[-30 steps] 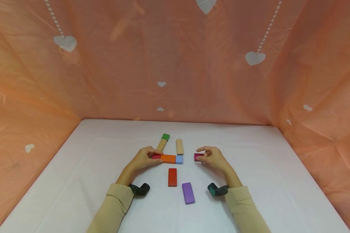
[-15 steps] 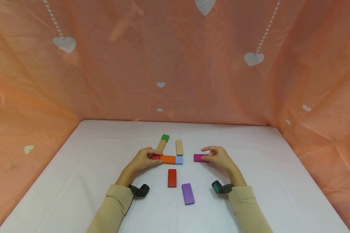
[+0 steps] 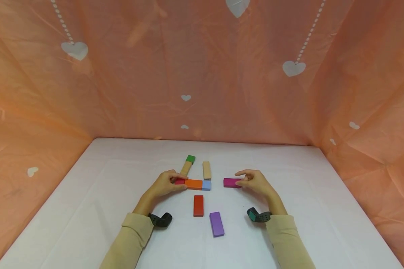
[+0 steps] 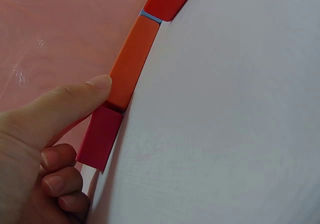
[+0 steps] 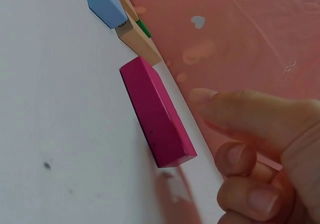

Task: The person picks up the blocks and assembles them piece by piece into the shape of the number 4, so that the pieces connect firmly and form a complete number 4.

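Observation:
My left hand [image 3: 165,184] pinches the left end of an orange block [image 3: 193,184] that lies flat on the table. In the left wrist view the thumb presses its near face; the index finger is mostly hidden. A crimson block [image 4: 100,139] meets its left end, and a light blue block [image 3: 206,185] its right end. To the right, across a gap, lies a magenta block [image 3: 230,182]. My right hand [image 3: 256,183] is just off that block's right end. The right wrist view shows space between thumb and magenta block [image 5: 155,114], with nothing held.
Behind the row stand out a slanted wooden block [image 3: 186,169] ending at a green block [image 3: 190,159], and another wooden block [image 3: 207,170]. Nearer me lie a red block [image 3: 198,206] and a purple block [image 3: 217,224]. Orange cloth [image 3: 202,74] encloses the white table.
My right hand has let go of the magenta block and drawn back to the right, uncovering its right end. The left hand and the other blocks have stayed in place.

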Demonstrator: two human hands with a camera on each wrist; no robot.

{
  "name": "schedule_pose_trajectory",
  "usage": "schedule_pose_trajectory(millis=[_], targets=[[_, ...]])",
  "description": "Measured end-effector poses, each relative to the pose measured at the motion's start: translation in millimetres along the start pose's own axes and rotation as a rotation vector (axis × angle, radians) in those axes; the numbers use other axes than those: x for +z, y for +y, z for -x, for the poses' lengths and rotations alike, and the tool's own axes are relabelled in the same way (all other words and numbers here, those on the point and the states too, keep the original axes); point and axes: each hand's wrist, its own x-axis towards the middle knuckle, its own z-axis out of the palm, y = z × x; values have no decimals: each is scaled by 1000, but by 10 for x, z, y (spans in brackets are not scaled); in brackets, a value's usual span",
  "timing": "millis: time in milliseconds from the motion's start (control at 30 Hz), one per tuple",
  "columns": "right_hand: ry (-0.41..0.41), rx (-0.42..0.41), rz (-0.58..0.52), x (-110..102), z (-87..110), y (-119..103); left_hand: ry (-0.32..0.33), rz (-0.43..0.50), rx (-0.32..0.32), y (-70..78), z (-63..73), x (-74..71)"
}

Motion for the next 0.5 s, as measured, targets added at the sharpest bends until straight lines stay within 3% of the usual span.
schedule_pose_trajectory(millis=[500], targets=[[-49, 53, -4, -31, 1, 52, -1, -16, -11, 10, 1, -5]])
